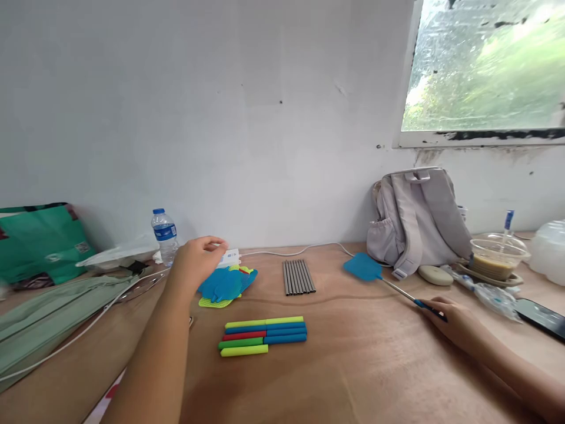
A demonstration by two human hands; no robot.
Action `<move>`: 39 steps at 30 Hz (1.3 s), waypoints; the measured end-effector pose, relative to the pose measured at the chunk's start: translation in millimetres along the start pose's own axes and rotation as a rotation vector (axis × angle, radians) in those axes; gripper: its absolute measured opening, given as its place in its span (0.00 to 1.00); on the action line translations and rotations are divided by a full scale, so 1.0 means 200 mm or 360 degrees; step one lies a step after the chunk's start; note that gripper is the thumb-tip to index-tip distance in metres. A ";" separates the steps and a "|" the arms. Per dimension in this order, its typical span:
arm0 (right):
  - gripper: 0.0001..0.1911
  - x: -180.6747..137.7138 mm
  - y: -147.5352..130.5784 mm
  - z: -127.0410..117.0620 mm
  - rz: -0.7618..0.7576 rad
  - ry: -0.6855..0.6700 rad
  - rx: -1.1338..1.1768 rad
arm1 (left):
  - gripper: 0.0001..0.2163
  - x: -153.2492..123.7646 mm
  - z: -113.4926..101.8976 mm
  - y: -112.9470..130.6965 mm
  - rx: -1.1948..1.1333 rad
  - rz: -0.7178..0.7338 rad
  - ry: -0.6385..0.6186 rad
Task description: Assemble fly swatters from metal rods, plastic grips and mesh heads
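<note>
My right hand (450, 324) is closed round the dark handle of a blue fly swatter (362, 267), which has a thin metal rod and lies low over the table at the right. My left hand (200, 259) hovers by a pile of loose swatter heads (223, 284), blue and yellow with a little red. Its fingers are loosely bent, with nothing visible in them. Several metal tubes (299, 277) lie side by side in the middle. Nearer to me, coloured handles (285, 331) in yellow, blue, red and green lie in rows.
A grey backpack (417, 218) leans against the wall, beside a round beige case (435, 275), a drink cup (497, 259) and a phone (541, 317). At the left stand a water bottle (165, 232) and a green bag (44, 244). A white cable (282, 253) runs along the back.
</note>
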State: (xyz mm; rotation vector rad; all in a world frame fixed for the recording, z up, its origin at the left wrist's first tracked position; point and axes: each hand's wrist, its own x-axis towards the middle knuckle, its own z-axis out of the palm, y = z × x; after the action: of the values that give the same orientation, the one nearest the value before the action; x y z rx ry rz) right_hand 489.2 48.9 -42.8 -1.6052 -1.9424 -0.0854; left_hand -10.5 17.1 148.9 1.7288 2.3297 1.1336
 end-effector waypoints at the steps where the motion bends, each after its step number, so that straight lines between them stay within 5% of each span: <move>1: 0.18 0.00 0.02 0.01 0.0019 -0.0004 -0.0068 | 0.13 0.01 -0.02 -0.02 -0.0015 -0.0049 -0.0047; 8: 0.19 -0.02 -0.03 0.00 -0.0005 -0.0079 -0.0122 | 0.15 0.03 -0.09 -0.11 0.0015 -0.0226 -0.0207; 19: 0.15 -0.07 -0.10 -0.05 0.0008 -0.0214 -0.0194 | 0.14 0.13 -0.02 -0.28 0.0286 -0.0401 -0.0332; 23: 0.16 -0.07 -0.11 -0.06 -0.0151 0.0005 -0.0283 | 0.14 0.14 0.05 -0.32 0.0461 -0.0424 -0.0433; 27: 0.11 -0.09 -0.30 -0.07 -0.0614 0.0238 -0.0177 | 0.14 0.15 0.18 -0.35 0.0596 -0.0336 -0.0567; 31: 0.10 -0.14 -0.63 -0.02 -0.0889 -0.0134 0.0073 | 0.22 0.15 0.34 -0.35 0.0686 -0.0137 -0.0640; 34: 0.13 -0.12 -0.82 0.07 -0.0774 -0.0418 0.0340 | 0.30 0.12 0.44 -0.34 0.0739 -0.0055 -0.0709; 39: 0.14 0.13 -0.95 0.30 -0.0527 -0.0425 0.0544 | 0.33 0.07 0.51 -0.33 0.0822 -0.0003 -0.0771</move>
State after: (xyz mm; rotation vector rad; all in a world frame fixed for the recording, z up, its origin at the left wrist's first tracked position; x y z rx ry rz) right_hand 290.7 45.9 -17.7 -1.1088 -2.2664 0.3266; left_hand -27.9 75.3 43.1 1.8564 2.4087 0.0626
